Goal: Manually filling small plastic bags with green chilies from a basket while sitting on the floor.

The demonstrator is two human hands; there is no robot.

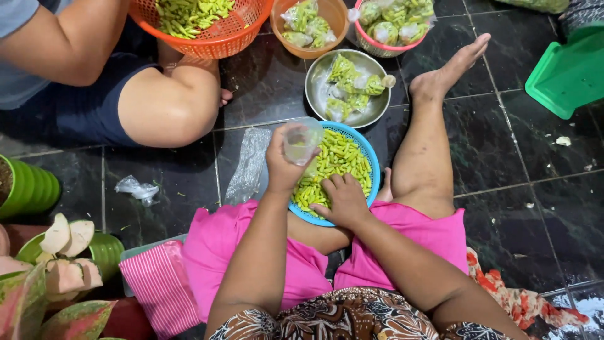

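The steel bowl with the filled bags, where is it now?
In the head view, the steel bowl sits on the dark floor tiles, centre top, just beyond the blue basket and below the orange bowl.

The person is wearing bright pink shorts (302, 252). A brown patterned batik top (340, 318) is covering the torso; arms and feet are showing bare

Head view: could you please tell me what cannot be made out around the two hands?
- Right hand: fingertips buried among the green chillies.
- Blue basket: near rim hidden by both hands.
- Clear bag in left hand: contents too blurred.
- Orange basket: top cut off by frame edge.
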